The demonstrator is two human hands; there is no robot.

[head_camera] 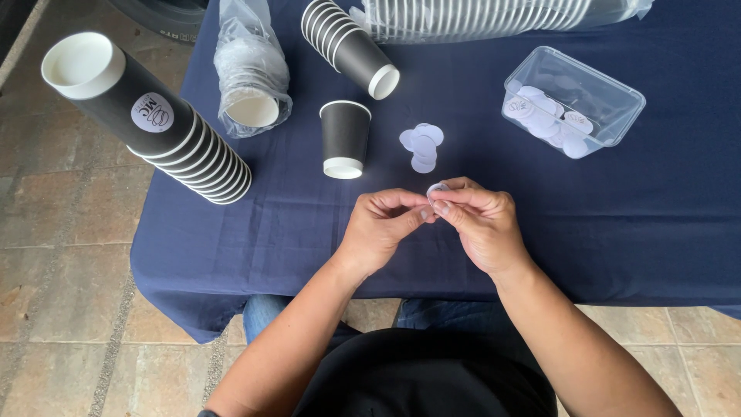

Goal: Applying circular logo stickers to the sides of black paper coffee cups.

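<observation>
A: Entry, head view. What do you log for the item in hand?

B: I note a small round white sticker, thin, seen nearly edge-on with a slight curl. Only its upper arc shows; the rest is hidden behind fingertips. I cannot tell whether anything is printed on it.

A: Position relative to the hands?

B: It sits between the two hands, above the near edge of the navy tablecloth. My left hand is closed into a pinch, thumb and forefinger meeting at the sticker's left edge. My right hand is likewise curled, fingertips pinched on the sticker from the right and above. Both hands touch it and touch each other at the fingertips.

A: Surroundings?

B: Just beyond the hands lies a small pile of loose white stickers. Left of that pile stands one black paper cup, upside down. Further left a long stack of black cups lies on its side, the outermost cup bearing a round white sticker. A shorter stack of black cups lies at the far edge, beside a clear bag of white lids. To the right, well apart from the hands, a clear plastic tub holds more stickers.
</observation>
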